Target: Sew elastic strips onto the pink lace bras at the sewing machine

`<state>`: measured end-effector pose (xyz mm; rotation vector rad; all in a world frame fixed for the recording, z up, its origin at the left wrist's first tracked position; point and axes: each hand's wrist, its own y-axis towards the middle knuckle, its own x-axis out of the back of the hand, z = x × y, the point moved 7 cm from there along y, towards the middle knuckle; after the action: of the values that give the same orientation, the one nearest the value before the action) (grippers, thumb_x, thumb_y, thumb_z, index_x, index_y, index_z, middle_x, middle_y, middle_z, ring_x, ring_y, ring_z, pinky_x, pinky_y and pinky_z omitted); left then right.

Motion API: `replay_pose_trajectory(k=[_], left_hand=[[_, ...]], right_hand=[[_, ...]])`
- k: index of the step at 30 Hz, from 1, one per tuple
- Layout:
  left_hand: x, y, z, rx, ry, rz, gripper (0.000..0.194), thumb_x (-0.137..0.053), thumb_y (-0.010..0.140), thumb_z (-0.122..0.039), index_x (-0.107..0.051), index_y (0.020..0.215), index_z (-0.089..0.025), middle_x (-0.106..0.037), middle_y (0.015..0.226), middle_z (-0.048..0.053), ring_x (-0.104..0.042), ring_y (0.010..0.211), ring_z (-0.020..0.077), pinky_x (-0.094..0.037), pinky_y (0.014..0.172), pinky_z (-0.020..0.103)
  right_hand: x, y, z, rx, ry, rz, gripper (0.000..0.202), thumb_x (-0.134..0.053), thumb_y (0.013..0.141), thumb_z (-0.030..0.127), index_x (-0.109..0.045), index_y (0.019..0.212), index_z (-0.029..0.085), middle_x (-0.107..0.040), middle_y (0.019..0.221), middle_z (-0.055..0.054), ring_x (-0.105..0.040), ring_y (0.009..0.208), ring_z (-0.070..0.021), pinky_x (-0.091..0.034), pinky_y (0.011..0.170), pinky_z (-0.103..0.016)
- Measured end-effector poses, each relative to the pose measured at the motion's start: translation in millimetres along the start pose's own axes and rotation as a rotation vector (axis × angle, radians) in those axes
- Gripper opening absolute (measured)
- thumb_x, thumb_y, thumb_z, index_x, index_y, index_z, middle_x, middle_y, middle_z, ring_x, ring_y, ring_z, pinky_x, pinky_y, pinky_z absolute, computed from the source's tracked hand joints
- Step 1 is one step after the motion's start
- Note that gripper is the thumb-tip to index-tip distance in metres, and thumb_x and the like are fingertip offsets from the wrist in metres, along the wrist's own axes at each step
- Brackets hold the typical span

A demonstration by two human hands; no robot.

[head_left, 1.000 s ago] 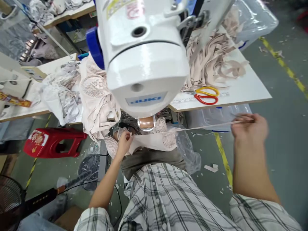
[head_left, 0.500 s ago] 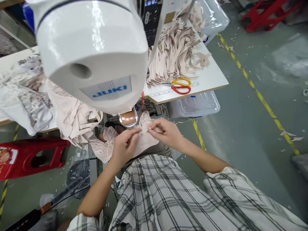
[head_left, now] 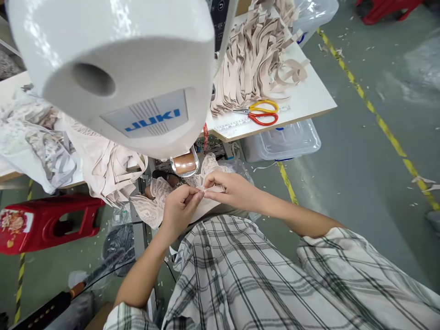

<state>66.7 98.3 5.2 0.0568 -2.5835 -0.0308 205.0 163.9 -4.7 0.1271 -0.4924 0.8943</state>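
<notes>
A pale pink lace garment (head_left: 154, 201) lies over my lap below the white sewing machine head (head_left: 137, 91). My left hand (head_left: 181, 204) pinches the garment's edge between thumb and fingers. Close against it, my right hand (head_left: 225, 188) is closed on the same fabric, fingertips nearly touching those of the left. The small spot between the fingertips is mostly hidden. Just above the hands sits a brown, metal-rimmed part of the machine (head_left: 184, 164).
Beige straps (head_left: 254, 59) and scissors with yellow and red handles (head_left: 263, 112) lie on the right tabletop (head_left: 309, 96). Pink garments (head_left: 106, 169) hang over the left table's edge. A red stool (head_left: 44, 222) stands at lower left, a clear bin (head_left: 285, 142) under the right table.
My hands have come together, the right moving left toward the left hand, both still on the fabric. The view has shifted, and the machine head appears larger and further left.
</notes>
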Motion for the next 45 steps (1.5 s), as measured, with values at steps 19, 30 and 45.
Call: replay_pose_trajectory(k=[19,30,45], left_hand=[[-0.9,-0.3,-5.5,-0.13,0.109,0.101,0.019,-0.05,0.099,-0.025,-0.068,0.1,-0.02,-0.071,0.086,0.004,-0.066,0.077,0.015,-0.049,0.067,0.025],[15.3,-0.8,-26.3,-0.171,0.196,0.105,0.009,-0.056,0.093,-0.015,-0.063,0.094,-0.02,-0.07,0.084,0.0,-0.065,0.075,0.0127,-0.049,0.067,0.023],[14.5,7.9,-23.9,-0.082,0.41,0.17,0.009,-0.058,0.091,-0.017,-0.066,0.087,-0.02,-0.07,0.082,0.003,-0.064,0.076,0.0186,-0.045,0.066,0.03]], right_hand=[[13.4,11.3,-18.9,-0.106,0.313,-0.053,0.021,-0.066,0.085,0.037,-0.073,0.084,0.017,-0.069,0.078,-0.001,-0.061,0.073,-0.014,-0.043,0.068,-0.026],[-11.1,1.8,27.9,0.486,-0.064,0.24,0.017,-0.051,0.096,0.021,-0.068,0.095,0.018,-0.067,0.1,-0.006,-0.061,0.091,-0.0141,-0.046,0.08,-0.027],[-13.3,-1.3,38.6,0.531,-0.293,0.007,0.028,-0.041,0.097,0.021,-0.063,0.08,0.018,-0.064,0.076,-0.004,-0.055,0.073,-0.0159,-0.043,0.066,-0.028]])
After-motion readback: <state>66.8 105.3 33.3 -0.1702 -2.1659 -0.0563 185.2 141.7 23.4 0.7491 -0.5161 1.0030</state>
